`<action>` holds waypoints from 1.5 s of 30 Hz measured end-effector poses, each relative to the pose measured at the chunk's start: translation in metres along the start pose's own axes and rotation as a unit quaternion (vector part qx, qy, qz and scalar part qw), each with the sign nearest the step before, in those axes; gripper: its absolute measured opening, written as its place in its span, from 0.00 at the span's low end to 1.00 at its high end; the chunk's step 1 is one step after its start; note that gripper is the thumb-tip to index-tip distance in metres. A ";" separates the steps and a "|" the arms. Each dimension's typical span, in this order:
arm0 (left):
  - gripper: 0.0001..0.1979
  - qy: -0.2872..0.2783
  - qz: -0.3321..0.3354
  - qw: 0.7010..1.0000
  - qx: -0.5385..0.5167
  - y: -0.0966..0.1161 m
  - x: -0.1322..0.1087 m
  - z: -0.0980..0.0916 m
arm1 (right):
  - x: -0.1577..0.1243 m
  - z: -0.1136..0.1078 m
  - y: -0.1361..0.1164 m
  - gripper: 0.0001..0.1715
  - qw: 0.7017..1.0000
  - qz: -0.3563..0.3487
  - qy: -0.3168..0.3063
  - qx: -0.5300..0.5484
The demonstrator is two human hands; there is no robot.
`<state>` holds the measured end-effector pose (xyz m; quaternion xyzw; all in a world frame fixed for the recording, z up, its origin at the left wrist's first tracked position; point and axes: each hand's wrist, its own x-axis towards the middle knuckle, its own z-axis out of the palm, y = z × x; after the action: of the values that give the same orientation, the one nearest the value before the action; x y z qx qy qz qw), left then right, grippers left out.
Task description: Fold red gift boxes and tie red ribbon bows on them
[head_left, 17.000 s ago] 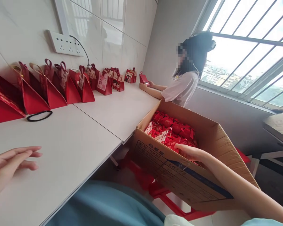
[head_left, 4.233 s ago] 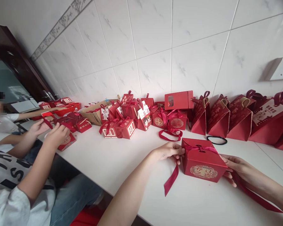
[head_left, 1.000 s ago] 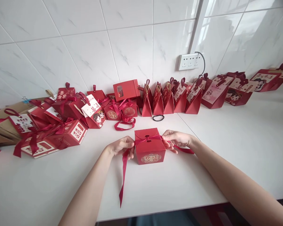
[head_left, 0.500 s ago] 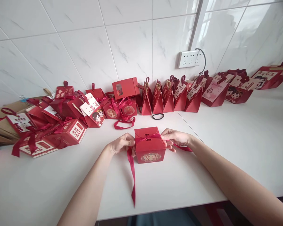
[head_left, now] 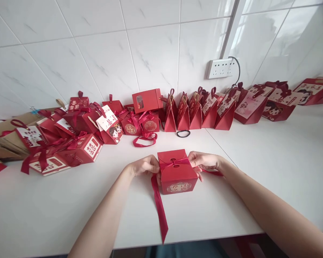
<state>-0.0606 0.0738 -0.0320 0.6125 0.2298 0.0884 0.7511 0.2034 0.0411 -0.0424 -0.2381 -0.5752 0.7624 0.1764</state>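
Observation:
A small red gift box [head_left: 178, 175] with a gold emblem on its front stands on the white table [head_left: 70, 211] right before me. A dark red ribbon [head_left: 159, 204] runs across its lid and through the slot. My left hand [head_left: 144, 166] pinches the ribbon at the box's left side, and the loose end trails down toward the table edge. My right hand [head_left: 204, 161] grips the ribbon at the box's right side, fingers closed.
Several red gift boxes and triangular red bags [head_left: 196, 113] line the tiled wall. Brown paper bags [head_left: 8, 138] lie at the far left. A black hair tie [head_left: 183, 133] and a loose ribbon loop [head_left: 144, 139] lie behind the box. A white power strip [head_left: 221, 68] hangs on the wall.
Both hands have stayed on the ribbon at the box's sides. The ribbon's loose left end has swung from hanging left to trailing straight down toward the table edge.

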 end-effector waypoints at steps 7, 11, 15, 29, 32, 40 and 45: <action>0.20 -0.020 -0.022 1.000 0.004 0.002 -0.001 -0.003 | -0.003 -0.007 0.002 0.26 1.000 0.021 0.017 0.003; 0.20 -0.031 -0.030 0.999 -0.008 0.000 -0.001 -0.002 | -0.003 -0.005 0.002 0.28 0.999 0.028 0.025 0.000; 0.20 -0.031 -0.027 0.999 -0.012 -0.001 -0.001 0.000 | -0.003 -0.002 0.002 0.30 0.999 0.030 0.027 -0.018; 0.24 -0.053 -0.037 0.998 -0.014 -0.014 0.005 -0.004 | -0.003 0.000 0.021 0.36 0.993 0.045 0.101 -0.034; 0.24 -0.053 -0.037 0.998 -0.011 -0.014 0.005 -0.003 | -0.004 0.001 0.022 0.35 0.991 0.060 0.116 -0.040; 0.19 -0.029 -0.037 0.999 0.008 -0.011 0.003 -0.003 | -0.005 0.002 0.010 0.37 0.993 0.053 0.083 -0.065; 0.22 -0.054 -0.040 0.998 0.021 -0.002 -0.005 -0.005 | -0.010 -0.008 0.001 0.32 0.995 0.060 0.046 -0.062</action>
<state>-0.0675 0.0761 -0.0333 0.6222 0.2152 0.0201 0.7524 0.2155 0.0416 -0.0436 -0.3180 -0.5973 0.7226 0.1416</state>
